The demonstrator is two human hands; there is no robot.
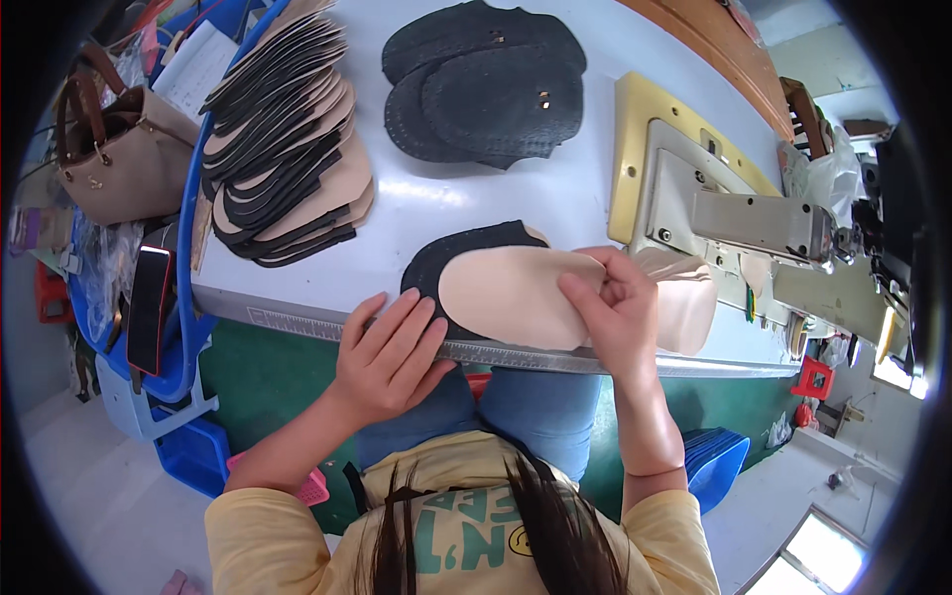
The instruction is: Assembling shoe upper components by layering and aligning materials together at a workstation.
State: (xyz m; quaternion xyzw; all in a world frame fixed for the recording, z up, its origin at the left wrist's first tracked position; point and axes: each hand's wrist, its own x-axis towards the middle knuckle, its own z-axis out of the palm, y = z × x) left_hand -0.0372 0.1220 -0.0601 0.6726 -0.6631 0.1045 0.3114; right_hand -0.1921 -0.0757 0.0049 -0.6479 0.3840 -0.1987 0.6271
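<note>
Right hand pinching a rounded beige panel (511,296) over a curved black panel (424,266) at the near edge of the desk (436,203).
The hands are apart: the right hand (625,312) is clamped on the beige panel's right end, thumb on top, while the left hand (385,355) has its fingers extended, tips at the black panel's near-left edge; whether they press down cannot be told. The beige panel covers much of the black one, which shows to its left and along its far side. Right of the beige panel, partly behind the right hand, is a stack of beige pieces (688,309); farther right stands a sewing machine (759,223). Beyond the panel lie overlapping black textured pieces (491,99); to its far left, an overlapping row of black-and-beige pieces (288,164).
</note>
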